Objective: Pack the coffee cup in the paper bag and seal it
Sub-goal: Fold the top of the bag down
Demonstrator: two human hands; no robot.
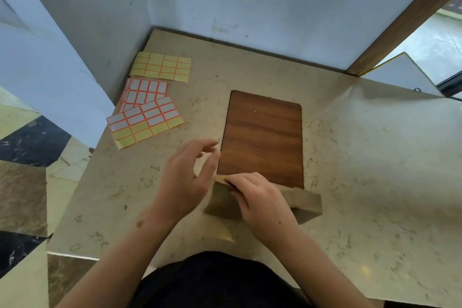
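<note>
A brown paper bag [303, 204] stands on the marble counter near its front edge, just below a wooden board. My right hand [262, 199] presses down on the bag's folded top, fingers pinching the fold at its left end. My left hand [186, 180] hovers at the bag's left side with its fingers spread and curled, touching the fold's corner. The coffee cup is not visible; I cannot tell whether it is inside the bag.
A dark wooden board [262, 137] lies flat behind the bag. Three sticker label sheets [145, 120] lie at the back left of the counter [362, 170], the farthest one yellow [161, 66]. White walls enclose the back and left.
</note>
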